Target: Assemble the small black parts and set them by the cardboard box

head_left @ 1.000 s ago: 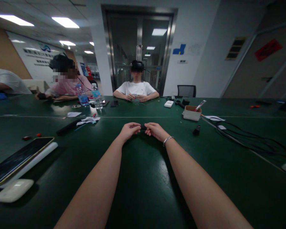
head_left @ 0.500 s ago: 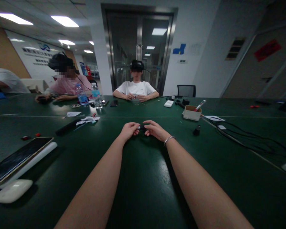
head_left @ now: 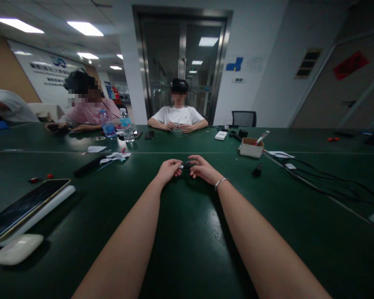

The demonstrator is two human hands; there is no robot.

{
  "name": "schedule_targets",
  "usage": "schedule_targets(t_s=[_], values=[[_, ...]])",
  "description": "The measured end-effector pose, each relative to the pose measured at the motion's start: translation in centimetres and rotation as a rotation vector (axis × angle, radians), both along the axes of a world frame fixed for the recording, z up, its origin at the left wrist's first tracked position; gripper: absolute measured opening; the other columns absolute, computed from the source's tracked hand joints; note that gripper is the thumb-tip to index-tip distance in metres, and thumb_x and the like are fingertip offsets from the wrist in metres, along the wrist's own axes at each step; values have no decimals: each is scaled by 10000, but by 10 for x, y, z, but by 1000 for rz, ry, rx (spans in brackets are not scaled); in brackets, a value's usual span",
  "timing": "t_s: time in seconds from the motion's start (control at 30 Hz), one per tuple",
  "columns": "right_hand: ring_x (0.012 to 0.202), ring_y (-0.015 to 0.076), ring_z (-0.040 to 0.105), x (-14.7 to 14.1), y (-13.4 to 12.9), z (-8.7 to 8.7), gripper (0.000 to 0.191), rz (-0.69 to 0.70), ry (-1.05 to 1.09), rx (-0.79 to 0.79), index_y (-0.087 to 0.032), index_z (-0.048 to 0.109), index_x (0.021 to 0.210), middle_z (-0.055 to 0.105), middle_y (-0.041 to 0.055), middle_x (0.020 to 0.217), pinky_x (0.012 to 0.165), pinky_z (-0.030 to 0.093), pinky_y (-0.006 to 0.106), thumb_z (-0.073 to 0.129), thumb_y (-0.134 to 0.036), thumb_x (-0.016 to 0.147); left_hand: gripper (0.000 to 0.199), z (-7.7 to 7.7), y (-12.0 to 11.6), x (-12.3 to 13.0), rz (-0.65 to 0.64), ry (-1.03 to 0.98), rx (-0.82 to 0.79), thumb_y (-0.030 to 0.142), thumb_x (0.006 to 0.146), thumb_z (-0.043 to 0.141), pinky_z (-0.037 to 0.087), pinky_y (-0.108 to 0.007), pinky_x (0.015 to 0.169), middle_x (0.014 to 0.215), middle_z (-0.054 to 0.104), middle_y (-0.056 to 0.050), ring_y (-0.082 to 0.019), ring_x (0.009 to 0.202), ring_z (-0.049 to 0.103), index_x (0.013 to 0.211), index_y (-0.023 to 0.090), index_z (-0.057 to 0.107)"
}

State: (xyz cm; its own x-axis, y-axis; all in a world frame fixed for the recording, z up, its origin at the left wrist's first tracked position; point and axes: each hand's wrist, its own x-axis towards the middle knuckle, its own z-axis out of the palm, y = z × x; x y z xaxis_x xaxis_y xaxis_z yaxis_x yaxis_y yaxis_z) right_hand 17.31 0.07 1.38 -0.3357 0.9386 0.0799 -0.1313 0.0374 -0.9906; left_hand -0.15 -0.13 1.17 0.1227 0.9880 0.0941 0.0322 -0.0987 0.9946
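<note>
My left hand (head_left: 170,170) is closed, with thumb and fingertips pinching the silver end of a small black-and-silver object (head_left: 186,166) over the green table. Its exact kind is too small to make out. My right hand (head_left: 202,169), with a silver bracelet (head_left: 221,183) at the wrist, is at the object's black end. Its fingers are curved and spread apart, the forefinger raised above the object. The thumb is close to the black end; whether it touches is unclear.
A small black item (head_left: 257,169) and an open box (head_left: 251,148) stand to the right, near black cables (head_left: 330,178). At left lie a phone (head_left: 28,207), a white rounded case (head_left: 18,249) and crumpled paper (head_left: 115,157). Two bottles (head_left: 126,126) and seated people are across the table (head_left: 180,241).
My right hand's fingers have spread a little wider and the forefinger has risen off the object. My left hand keeps its pinch in nearly the same place.
</note>
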Motion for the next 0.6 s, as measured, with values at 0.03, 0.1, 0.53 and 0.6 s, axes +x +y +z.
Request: schedule_targets(t_s=[0.03,0.1,0.53,0.6], values=[[497,80,620,0,0,0,411,1,22,7,-226,470,1087,629,-2,866,416,484,170,616,-57,742,215,0,0,0,2,-1,0,239,797,602,377,-173,440,532,576,-1,-62,430,510,940,78,602],[527,89,639,0,0,0,384,1,43,-8,-221,479,1078,624,2,865,438,498,175,612,-69,752,211,0,1,0,3,1,0,235,803,594,382,-175,445,538,582,-4,-62,435,515,943,77,604],[431,72,581,0,0,0,187,-4,-34,-24,-158,510,1041,633,25,749,411,487,175,536,-190,858,170,-1,2,-1,-9,8,4,201,831,552,379,-163,439,542,579,1,-60,444,518,946,83,595],[434,68,582,0,0,1,231,27,-35,-7,-165,512,1072,650,34,794,413,490,178,527,-131,844,161,-2,2,-1,-2,8,3,191,835,544,377,-162,438,538,577,2,-60,440,516,941,81,594]])
